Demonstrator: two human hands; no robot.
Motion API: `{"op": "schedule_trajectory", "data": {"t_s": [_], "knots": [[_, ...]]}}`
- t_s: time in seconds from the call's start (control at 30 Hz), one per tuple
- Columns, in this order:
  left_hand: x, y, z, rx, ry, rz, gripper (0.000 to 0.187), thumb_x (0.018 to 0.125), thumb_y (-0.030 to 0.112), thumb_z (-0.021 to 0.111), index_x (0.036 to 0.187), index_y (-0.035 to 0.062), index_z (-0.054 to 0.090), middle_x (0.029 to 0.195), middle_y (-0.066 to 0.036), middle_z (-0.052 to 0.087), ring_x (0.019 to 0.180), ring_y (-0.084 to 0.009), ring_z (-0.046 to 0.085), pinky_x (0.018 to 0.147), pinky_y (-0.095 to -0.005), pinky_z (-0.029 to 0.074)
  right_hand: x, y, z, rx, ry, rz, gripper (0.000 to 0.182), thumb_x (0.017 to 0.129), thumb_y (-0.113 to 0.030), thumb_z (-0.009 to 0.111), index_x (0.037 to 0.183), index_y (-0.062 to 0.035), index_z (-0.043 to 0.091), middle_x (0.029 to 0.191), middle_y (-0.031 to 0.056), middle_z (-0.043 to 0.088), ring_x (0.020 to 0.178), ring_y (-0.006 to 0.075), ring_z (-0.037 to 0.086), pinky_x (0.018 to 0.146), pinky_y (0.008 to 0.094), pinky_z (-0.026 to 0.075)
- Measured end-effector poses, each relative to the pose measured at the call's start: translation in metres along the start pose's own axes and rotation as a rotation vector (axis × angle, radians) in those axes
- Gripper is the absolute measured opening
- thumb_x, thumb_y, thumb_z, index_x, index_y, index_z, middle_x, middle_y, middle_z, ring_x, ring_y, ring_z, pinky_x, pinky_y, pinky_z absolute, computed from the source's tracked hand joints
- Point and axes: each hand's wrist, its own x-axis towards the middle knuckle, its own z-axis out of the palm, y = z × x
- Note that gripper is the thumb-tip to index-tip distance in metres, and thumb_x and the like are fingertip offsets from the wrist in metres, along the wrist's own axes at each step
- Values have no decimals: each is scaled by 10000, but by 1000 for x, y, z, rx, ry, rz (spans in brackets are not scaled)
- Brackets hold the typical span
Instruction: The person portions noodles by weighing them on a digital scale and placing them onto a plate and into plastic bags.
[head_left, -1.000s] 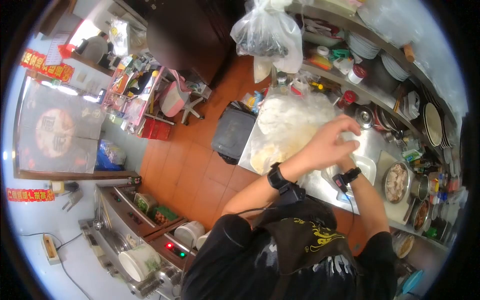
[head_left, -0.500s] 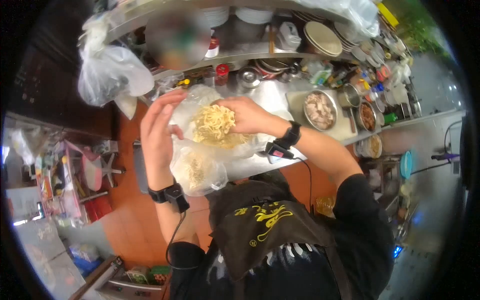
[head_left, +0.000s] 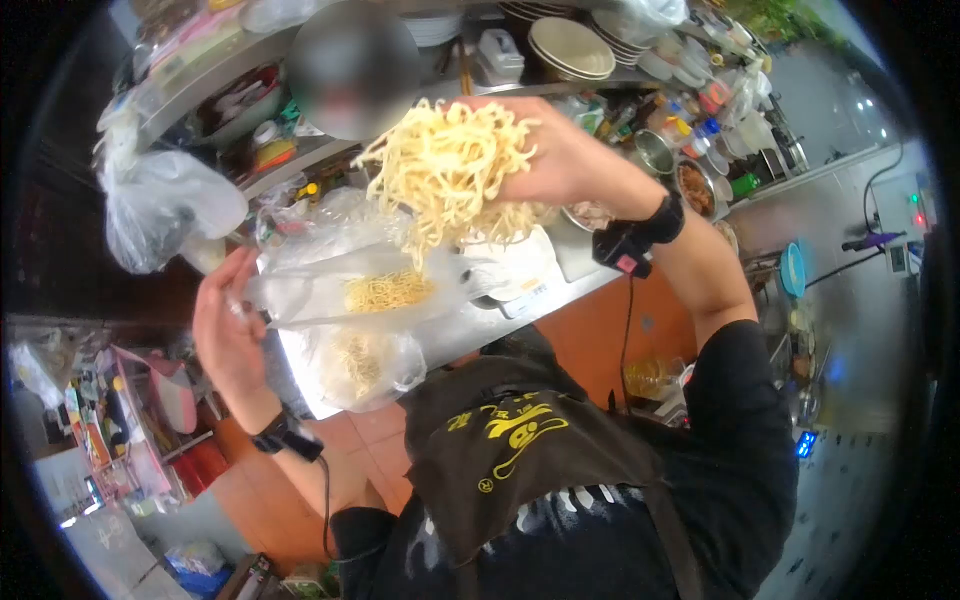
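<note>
A big loose clump of yellow noodles (head_left: pixel 445 165) is gripped in my right hand (head_left: pixel 563 158), raised high above the counter with strands dangling. Off to the left, my left hand (head_left: pixel 230 325) has its fingers closed on the edge of a clear plastic bag (head_left: pixel 310 285), pulling it taut. More noodles (head_left: pixel 388 291) lie inside that bag, below the lifted clump. Nearer my body, a second clear bag (head_left: pixel 398 365) holds paler noodles (head_left: pixel 355 362).
Stacked plates (head_left: pixel 570 48) sit on the shelf over the metal counter (head_left: pixel 578 250). A bowl of pale meat pieces (head_left: pixel 590 215) is partly hidden behind my right wrist. Bottles and bowls crowd the right. A white plastic bag (head_left: pixel 175 210) hangs at left.
My right hand has risen out of the bag with the noodle clump. My left hand has moved left and down, and now holds the bag's edge, stretching it.
</note>
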Motion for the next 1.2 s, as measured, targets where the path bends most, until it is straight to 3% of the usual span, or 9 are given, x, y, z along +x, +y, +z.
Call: {"op": "schedule_trajectory", "data": {"t_s": [0.23, 0.3, 0.37, 0.53, 0.77, 0.83, 0.97, 1.03, 1.2], "knots": [[-19, 5, -73, -92, 118, 15, 494, 1054, 317, 412, 1357, -61, 507, 1477, -225, 476, 1427, -332, 409, 521, -165, 404, -52, 15, -37, -42, 165, 115, 626, 728, -48, 751, 1323, 14, 565, 1114, 74, 726, 993, 97, 659, 921, 276, 517], [-27, 8, -84, -69, 145, 19, 509, 1052, 327, 398, 1356, -67, 506, 1458, -232, 492, 1405, -354, 434, 527, -162, 397, -70, 38, -30, -163, 151, 141, 646, 720, -71, 768, 1333, -23, 571, 1111, 81, 729, 979, 114, 671, 907, 287, 530], [-33, 7, -88, -45, 187, 27, 525, 1049, 336, 385, 1355, -72, 505, 1440, -238, 507, 1383, -376, 460, 533, -158, 390, -90, 73, -11, -311, 184, 217, 668, 704, -171, 787, 1329, -59, 580, 1131, 150, 719, 996, 242, 707, 911, 334, 542], [-45, 5, -91, -118, 256, 17, 507, 1057, 296, 355, 1341, -92, 517, 1427, -249, 515, 1377, -400, 458, 602, -171, 459, -140, 188, 59, -411, 99, 458, 626, 718, -279, 824, 1284, -113, 614, 1121, 176, 682, 1035, 364, 661, 896, 431, 539], [-48, 11, -84, -47, 135, 9, 499, 1046, 291, 378, 1314, -95, 546, 1392, -245, 543, 1362, -395, 473, 722, -200, 523, -176, 289, 135, -635, 66, 670, 567, 729, -166, 736, 1282, -162, 607, 1072, 175, 643, 1002, 353, 652, 828, 451, 548], [-51, 12, -69, 92, 290, -11, 508, 1040, 313, 396, 1310, -87, 554, 1391, -239, 545, 1361, -378, 477, 698, -188, 510, -177, 292, 144, -637, 25, 709, 588, 728, -164, 741, 1296, -172, 590, 1134, 167, 620, 1022, 363, 643, 834, 450, 553], [-53, 12, -69, 27, 195, -4, 510, 1036, 328, 404, 1304, -77, 562, 1391, -228, 548, 1367, -363, 473, 688, -180, 505, -171, 296, 156, -695, -4, 782, 734, 678, -235, 813, 1348, -156, 527, 1211, 187, 573, 1076, 385, 614, 868, 463, 545], [-52, 10, -60, -6, 354, -34, 499, 1036, 323, 409, 1300, -71, 566, 1394, -225, 548, 1368, -368, 471, 668, -175, 495, -169, 295, 151, -668, -84, 828, 862, 659, -283, 850, 1417, -149, 463, 1257, 190, 557, 1138, 388, 589, 914, 467, 526], [-55, 3, -66, -5, 220, 43, 484, 1043, 303, 399, 1298, -74, 565, 1394, -231, 547, 1368, -380, 469, 607, -177, 462, -160, 278, 134, -635, -200, 910, 1104, 627, -388, 887, 1532, -138, 305, 1378, 225, 486, 1233, 408, 535, 980, 469, 495]]}}
